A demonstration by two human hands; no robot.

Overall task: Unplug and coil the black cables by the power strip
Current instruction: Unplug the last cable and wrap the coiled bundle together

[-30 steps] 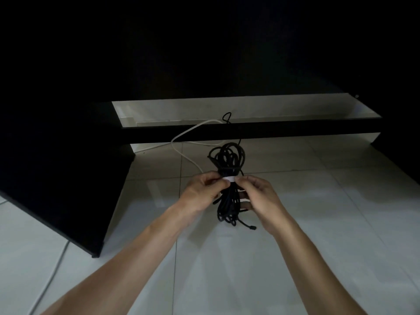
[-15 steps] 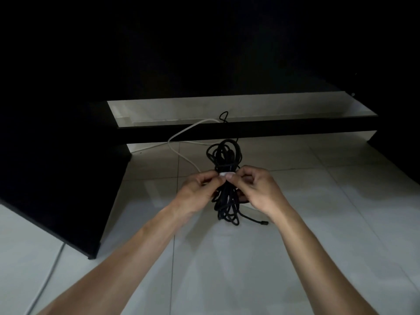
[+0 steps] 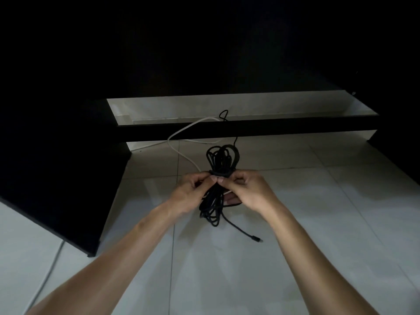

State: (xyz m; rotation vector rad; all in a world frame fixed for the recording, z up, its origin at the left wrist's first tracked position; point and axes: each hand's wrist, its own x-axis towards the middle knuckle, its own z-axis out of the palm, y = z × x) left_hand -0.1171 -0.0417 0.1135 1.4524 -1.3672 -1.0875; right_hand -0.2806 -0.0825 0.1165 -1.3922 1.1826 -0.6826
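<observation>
A coiled bundle of black cable (image 3: 221,159) hangs between my hands above the tiled floor, cinched at its middle by a black wrap. My left hand (image 3: 193,190) pinches the wrap from the left. My right hand (image 3: 246,189) pinches it from the right, its lower fingers curled round the coil. Loops (image 3: 210,214) hang below my hands, and a loose end with a plug (image 3: 255,238) trails onto the floor. A thin black strand (image 3: 223,114) runs from the bundle up over the dark bar behind. No power strip is visible.
A white cable (image 3: 181,151) snakes across the tiles (image 3: 318,212) from under the black furniture (image 3: 56,167) at left. A dark horizontal bar (image 3: 250,127) crosses in front of a pale ledge (image 3: 227,104). Another pale cord (image 3: 45,276) lies at lower left.
The white strip seen between my fingertips earlier no longer shows; a black wrap now circles the coil's middle. The plug end has slid farther right on the floor.
</observation>
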